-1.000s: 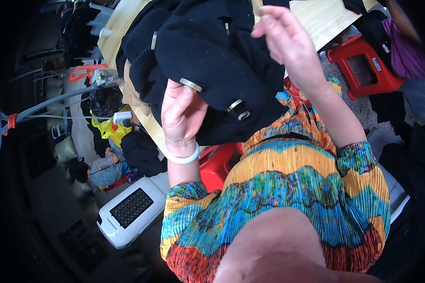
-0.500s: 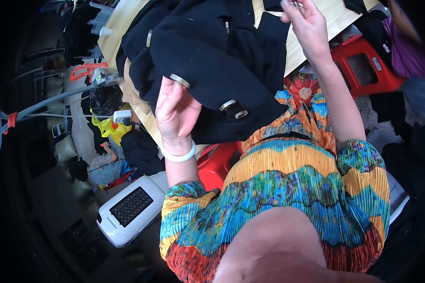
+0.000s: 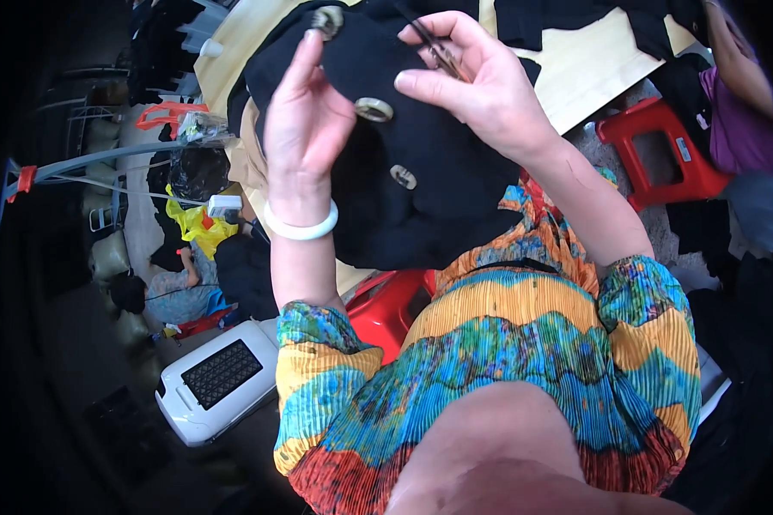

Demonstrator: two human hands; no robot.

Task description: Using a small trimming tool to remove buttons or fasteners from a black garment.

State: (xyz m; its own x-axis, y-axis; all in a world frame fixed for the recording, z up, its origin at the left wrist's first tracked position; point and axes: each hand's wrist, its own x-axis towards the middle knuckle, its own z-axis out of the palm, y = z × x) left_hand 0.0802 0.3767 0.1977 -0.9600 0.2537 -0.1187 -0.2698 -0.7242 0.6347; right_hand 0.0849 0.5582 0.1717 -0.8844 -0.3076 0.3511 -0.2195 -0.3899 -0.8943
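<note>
A black knit garment point(image 3: 386, 219) lies spread over the table in front of me, with large pale, ring-like buttons on it. My left hand point(image 3: 307, 129), a white bangle round its wrist, is closed at the fingertips on a blurred button point(image 3: 326, 21) near the garment's far edge. One button point(image 3: 374, 109) sits beside that hand, and another button point(image 3: 403, 177) lies closer to me. Over the garment, my right hand point(image 3: 481, 86) grips small thread snips point(image 3: 442, 57), their dark points toward the upper left. Part of the snips is hidden in the palm.
Cut black cloth lies on the pale wooden table point(image 3: 588, 64). Red stools point(image 3: 670, 154) stand at the right and under the table's near edge. A white case with a dark mesh panel point(image 3: 219, 378) is at lower left. Other people sit at far right and left.
My right hand has come down and left from the upper right, and snips now show in it. My left hand has moved slightly up with a button, shifting the garment.
</note>
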